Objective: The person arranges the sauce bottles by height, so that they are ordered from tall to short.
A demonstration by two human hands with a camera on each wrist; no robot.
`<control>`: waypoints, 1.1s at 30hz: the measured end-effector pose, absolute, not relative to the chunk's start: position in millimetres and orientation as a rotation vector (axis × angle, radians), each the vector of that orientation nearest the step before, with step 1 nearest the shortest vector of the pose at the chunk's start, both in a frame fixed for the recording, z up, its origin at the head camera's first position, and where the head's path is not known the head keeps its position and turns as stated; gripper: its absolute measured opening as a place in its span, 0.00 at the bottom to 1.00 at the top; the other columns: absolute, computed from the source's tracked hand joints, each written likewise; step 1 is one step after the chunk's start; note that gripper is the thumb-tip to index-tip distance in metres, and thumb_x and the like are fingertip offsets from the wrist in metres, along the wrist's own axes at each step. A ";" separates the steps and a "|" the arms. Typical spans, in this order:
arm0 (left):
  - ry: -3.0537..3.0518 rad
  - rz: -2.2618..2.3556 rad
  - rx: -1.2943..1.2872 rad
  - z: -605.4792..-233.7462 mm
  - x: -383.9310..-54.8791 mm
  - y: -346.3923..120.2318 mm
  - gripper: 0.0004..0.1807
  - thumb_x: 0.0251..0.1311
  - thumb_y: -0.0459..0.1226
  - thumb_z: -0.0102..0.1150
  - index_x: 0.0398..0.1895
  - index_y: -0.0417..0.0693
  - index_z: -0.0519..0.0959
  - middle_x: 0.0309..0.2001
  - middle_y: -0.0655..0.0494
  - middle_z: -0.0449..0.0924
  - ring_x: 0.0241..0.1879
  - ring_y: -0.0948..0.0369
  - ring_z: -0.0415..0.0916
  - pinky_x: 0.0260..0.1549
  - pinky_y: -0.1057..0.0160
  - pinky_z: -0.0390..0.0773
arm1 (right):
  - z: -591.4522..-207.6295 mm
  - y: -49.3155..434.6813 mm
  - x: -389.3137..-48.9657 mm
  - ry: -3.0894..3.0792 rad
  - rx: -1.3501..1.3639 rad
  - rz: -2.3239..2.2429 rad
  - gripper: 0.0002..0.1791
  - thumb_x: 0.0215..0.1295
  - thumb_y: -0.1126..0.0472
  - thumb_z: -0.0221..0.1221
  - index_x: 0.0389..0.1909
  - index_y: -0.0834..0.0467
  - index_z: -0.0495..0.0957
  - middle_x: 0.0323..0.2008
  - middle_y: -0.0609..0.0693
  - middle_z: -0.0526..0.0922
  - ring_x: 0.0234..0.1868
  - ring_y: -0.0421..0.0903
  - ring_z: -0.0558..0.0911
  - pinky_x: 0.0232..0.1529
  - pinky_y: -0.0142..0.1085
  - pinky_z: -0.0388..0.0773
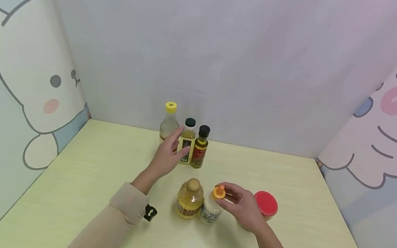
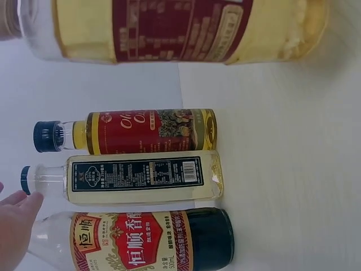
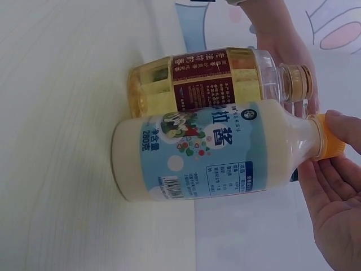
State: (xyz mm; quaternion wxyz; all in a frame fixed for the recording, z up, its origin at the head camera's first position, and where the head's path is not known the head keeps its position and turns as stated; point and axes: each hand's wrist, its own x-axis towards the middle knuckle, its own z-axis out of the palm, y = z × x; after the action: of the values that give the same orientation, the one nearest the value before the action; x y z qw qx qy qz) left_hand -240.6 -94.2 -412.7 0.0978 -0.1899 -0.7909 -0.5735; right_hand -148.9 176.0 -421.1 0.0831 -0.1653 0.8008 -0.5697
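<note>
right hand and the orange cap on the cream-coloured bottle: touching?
Touching. The right wrist view shows the right hand with its thumb against the side of the orange cap, no gap between.

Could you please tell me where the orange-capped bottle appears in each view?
Head: orange-capped bottle, lower middle, slightly right, its top in the right hand.
Left wrist: absent.
Right wrist: across the middle, its top towards the right.
Shared landmark: tan-capped oil bottle, in all three.

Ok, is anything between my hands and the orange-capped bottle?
Nothing visible for the right hand, which pinches its orange cap. From the left hand, the tan-capped bottle stands roughly in between.
</note>
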 end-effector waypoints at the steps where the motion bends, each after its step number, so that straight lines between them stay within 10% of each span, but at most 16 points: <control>1: -2.339 -1.695 -0.576 -413.5 -238.8 -94.5 0.36 0.69 0.40 0.57 0.75 0.40 0.55 0.73 0.43 0.55 0.70 0.49 0.55 0.63 0.52 0.63 | -421.7 176.0 -149.1 2.394 -0.496 -1.701 0.25 0.60 0.64 0.68 0.57 0.67 0.75 0.51 0.59 0.80 0.54 0.57 0.79 0.51 0.36 0.77; 33: -2.447 -1.776 -0.699 -424.0 -179.6 -90.1 0.24 0.68 0.38 0.59 0.63 0.38 0.70 0.59 0.45 0.73 0.58 0.52 0.72 0.58 0.51 0.71 | -422.5 175.3 -150.3 2.413 -0.469 -1.707 0.25 0.58 0.63 0.69 0.56 0.63 0.76 0.51 0.56 0.80 0.55 0.57 0.78 0.52 0.36 0.76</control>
State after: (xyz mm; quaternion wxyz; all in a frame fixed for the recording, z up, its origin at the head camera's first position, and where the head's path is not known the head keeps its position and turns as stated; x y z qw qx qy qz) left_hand -179.6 -90.1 -424.0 0.0189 -0.2252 -0.7884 -0.5721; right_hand -150.3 175.3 -422.5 0.0745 -0.1563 0.8041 -0.5687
